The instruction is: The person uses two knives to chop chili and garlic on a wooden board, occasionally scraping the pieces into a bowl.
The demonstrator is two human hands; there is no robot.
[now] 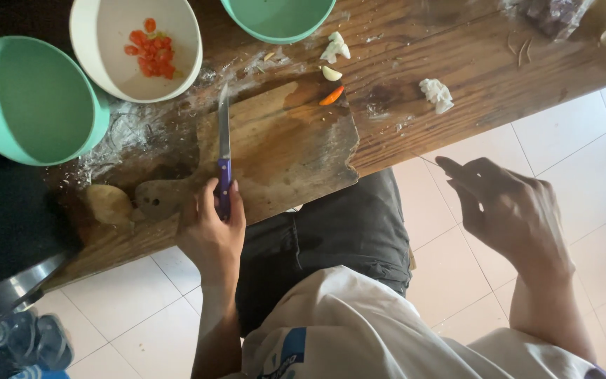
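My left hand [213, 228] grips the purple handle of a knife [224, 140]. Its blade lies flat on a worn wooden cutting board [289, 151] and points away from me. My right hand [510, 210] hovers over the tiled floor just off the table's near edge, fingers apart and holding nothing. A small orange chili piece [331, 95] lies at the board's far edge. Beyond it are peeled garlic cloves [334, 49]. A white bowl [106, 67] with chopped red chili stands at the far left of the board.
Two teal bowls stand on the wooden table, one at the left [36, 102] and one at the top [278, 21]. A white lump [436, 93] lies to the right, and a brown root [109, 203] near the left edge. Clear plastic [548, 14] lies at the far right. Sandals [29, 344] sit on the floor.
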